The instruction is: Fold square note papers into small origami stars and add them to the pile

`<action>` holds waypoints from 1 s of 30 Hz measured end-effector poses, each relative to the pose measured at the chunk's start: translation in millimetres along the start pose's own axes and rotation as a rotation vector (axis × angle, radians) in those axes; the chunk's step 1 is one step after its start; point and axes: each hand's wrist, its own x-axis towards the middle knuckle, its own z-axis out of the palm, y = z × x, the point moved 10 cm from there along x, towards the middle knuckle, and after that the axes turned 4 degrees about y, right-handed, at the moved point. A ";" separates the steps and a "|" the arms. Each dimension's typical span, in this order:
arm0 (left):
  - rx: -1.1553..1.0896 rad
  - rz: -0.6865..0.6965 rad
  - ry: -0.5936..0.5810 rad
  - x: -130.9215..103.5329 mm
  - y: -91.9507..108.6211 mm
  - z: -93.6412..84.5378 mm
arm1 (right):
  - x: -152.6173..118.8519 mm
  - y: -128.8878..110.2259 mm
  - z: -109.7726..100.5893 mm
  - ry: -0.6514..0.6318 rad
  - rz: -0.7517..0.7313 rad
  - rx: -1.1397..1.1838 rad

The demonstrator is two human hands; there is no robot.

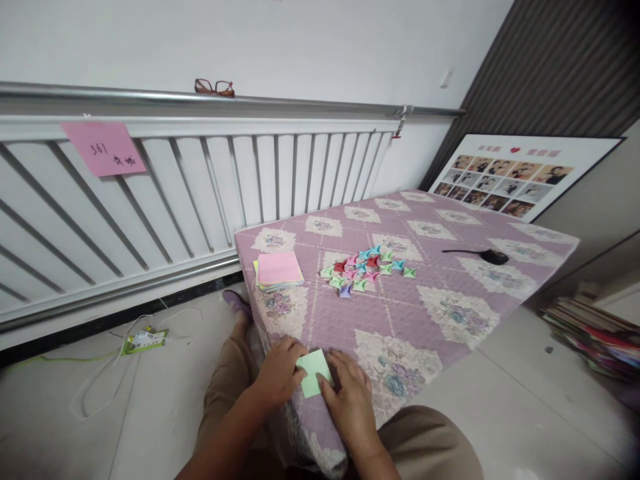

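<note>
A square of light green paper (315, 373) lies at the near edge of the table, between my two hands. My left hand (281, 371) holds its left edge, with the thumb on the paper. On the right side, my right hand (350, 393) has its thumb on the paper and its fingers curved beyond the edge. A stack of square papers with a pink sheet (278, 268) on top sits at the table's left side. Several small folded paper pieces (361, 267), in green, blue, pink, red and purple, are grouped in the middle.
The table (340, 320) has a purple floral cloth. A black object with a thin handle (494, 257) lies at the right. Glasses (215, 87) rest on the pipe above the radiator (260, 173). A power strip (145, 341) is on the floor at left.
</note>
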 end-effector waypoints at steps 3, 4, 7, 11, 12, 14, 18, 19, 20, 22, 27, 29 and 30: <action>-0.002 0.011 0.015 0.1 0.8 -0.5 | 1.1 0.7 -0.3 0.001 0.012 -0.004; -0.003 0.017 0.022 0.2 1.1 -0.7 | 1.1 0.6 0.0 -0.002 0.012 -0.002; 0.002 0.020 0.022 0.1 0.2 1.2 | 0.8 0.2 0.2 -0.009 0.011 0.026; 0.013 0.014 0.011 0.9 -2.1 3.5 | 0.2 -0.5 0.8 -0.034 0.015 0.053; 0.015 0.018 0.013 1.5 -2.3 3.1 | 0.2 -1.2 1.3 -0.045 0.013 0.053; 0.021 0.032 0.006 3.2 -3.0 3.1 | 0.5 -2.7 1.9 -0.057 0.009 0.047; 0.071 0.099 -0.069 7.5 -3.9 8.8 | 1.0 -4.1 3.6 -0.061 0.001 0.027; 0.082 0.115 -0.085 8.5 -4.3 9.9 | 1.0 -4.1 4.1 -0.060 -0.002 0.021; 0.090 0.129 -0.095 9.3 -4.7 10.5 | 0.9 -4.3 4.4 -0.057 -0.007 0.015; 0.101 0.148 -0.100 10.2 -4.9 10.3 | 0.8 -5.4 3.0 -0.040 -0.019 0.003; 0.192 0.225 -0.103 6.1 2.2 12.6 | 0.7 -19.8 -11.1 0.042 -0.083 0.012; 0.288 0.271 -0.102 2.6 6.1 15.1 | -0.2 -24.9 -16.1 0.056 -0.093 0.042; 0.334 0.289 -0.101 0.8 7.6 16.1 | -1.0 -26.0 -17.9 0.058 -0.092 0.054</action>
